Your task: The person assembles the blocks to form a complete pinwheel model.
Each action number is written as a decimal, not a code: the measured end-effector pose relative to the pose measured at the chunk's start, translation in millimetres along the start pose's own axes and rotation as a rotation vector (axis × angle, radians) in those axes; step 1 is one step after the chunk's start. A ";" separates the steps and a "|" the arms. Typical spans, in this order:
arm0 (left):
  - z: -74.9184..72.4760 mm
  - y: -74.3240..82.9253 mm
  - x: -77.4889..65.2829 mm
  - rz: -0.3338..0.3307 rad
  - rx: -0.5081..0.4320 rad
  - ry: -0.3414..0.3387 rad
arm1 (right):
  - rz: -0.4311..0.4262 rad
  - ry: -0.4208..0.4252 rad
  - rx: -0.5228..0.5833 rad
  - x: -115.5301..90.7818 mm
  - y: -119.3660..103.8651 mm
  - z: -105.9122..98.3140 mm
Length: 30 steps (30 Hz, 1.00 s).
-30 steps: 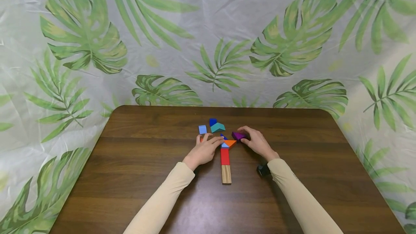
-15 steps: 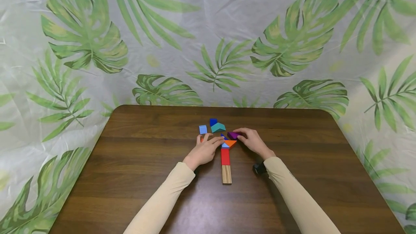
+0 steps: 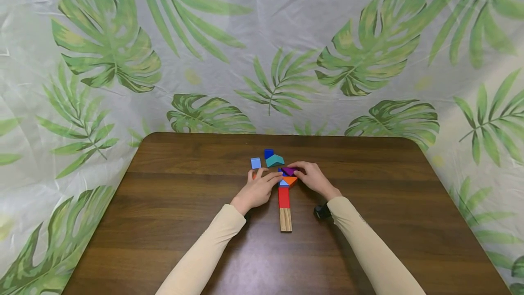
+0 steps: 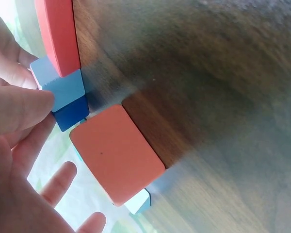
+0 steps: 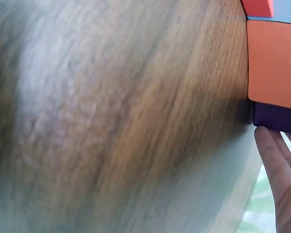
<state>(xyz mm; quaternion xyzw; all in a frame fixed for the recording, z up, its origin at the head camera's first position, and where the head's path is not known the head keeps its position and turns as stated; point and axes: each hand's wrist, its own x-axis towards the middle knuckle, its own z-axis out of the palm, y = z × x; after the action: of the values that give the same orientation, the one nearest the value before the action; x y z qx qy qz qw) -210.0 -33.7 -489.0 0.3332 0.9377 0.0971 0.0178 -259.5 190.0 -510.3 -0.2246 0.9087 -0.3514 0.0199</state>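
Note:
My right hand [image 3: 313,177] pinches a purple triangular block [image 3: 289,171] between thumb and fingers, right at an orange triangular block [image 3: 291,181]. In the right wrist view the purple block [image 5: 275,117] borders the orange face, fingertips at its outer side. My left hand [image 3: 254,191] holds the light blue triangular block [image 4: 68,90], thumb at its corner, with a dark blue block [image 4: 72,114] against it. Below these, a red block [image 3: 284,197] and a bare wood block [image 3: 285,220] continue in a line. Left fingers partly hide an orange-red block [image 3: 254,176].
Behind the hands lie a light blue block [image 3: 255,163], a teal block [image 3: 275,161] with a peaked top and a dark blue block [image 3: 268,154]. The brown wooden table [image 3: 184,181] reaches back to a leaf-print cloth [image 3: 282,26].
My right hand has slid the purple block leftward, from apart on the right to right behind the orange triangular block. My left hand has stayed in place.

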 end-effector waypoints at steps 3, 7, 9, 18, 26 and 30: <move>0.2 0.0 -0.1 0.000 0.000 -0.003 | -0.006 -0.001 0.003 0.7 -0.3 0.6; 0.1 0.2 0.1 -0.001 0.004 -0.001 | -0.007 -0.005 0.003 1.5 0.5 1.1; 0.2 0.1 0.3 -0.001 0.007 -0.001 | -0.011 -0.006 0.003 1.9 0.9 1.5; 1.0 -0.4 0.6 -0.002 0.009 -0.009 | -0.025 -0.008 0.000 2.9 -0.3 2.1; 0.8 -0.7 0.6 -0.004 0.006 -0.007 | -0.028 -0.018 0.002 4.0 -0.7 1.9; 0.6 -0.6 0.5 -0.001 0.010 -0.003 | -0.027 -0.013 0.009 3.0 -0.2 1.6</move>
<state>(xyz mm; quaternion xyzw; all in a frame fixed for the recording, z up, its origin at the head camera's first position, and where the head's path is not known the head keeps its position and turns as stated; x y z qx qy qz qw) -210.8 -33.8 -489.6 0.3328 0.9384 0.0917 0.0177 -261.8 187.5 -511.0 -0.2390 0.9038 -0.3542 0.0222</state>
